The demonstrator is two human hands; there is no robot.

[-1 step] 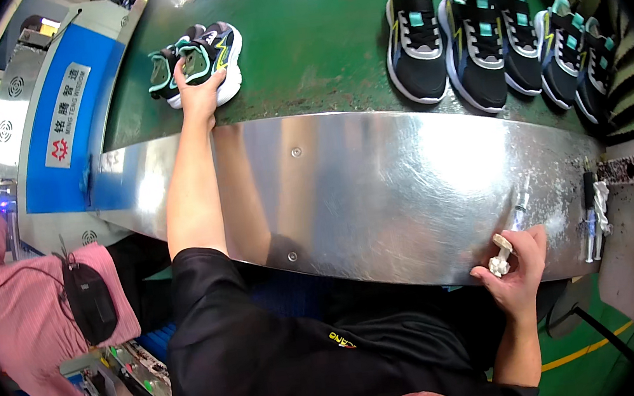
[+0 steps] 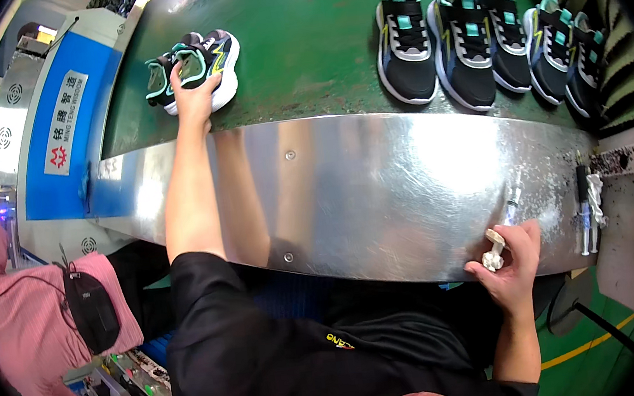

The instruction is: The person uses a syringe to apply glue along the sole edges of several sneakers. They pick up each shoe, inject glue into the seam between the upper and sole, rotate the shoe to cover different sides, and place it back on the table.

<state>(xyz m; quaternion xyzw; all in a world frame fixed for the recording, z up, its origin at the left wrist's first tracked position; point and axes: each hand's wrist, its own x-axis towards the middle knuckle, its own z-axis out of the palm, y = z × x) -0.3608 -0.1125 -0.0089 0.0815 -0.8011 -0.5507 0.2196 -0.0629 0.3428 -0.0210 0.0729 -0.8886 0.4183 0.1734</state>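
My left hand [image 2: 194,96] reaches far out over the green belt [image 2: 300,51] and grips a pair of small black, teal and white shoes [image 2: 200,64] lying side by side. My right hand [image 2: 513,260] stays close to my body at the near edge of the shiny metal ledge [image 2: 378,183]. Its fingers are closed around a small white wad [image 2: 492,255]. A thin pen-like tool [image 2: 513,199] lies on the ledge just beyond that hand.
Several black and teal shoes [image 2: 463,40] stand in a row on the belt's right side. Slim tools and a white rag [image 2: 588,206] lie at the ledge's right end. A blue and white machine panel [image 2: 68,140] borders the left. A person in a pink shirt [image 2: 27,333] stands at lower left.
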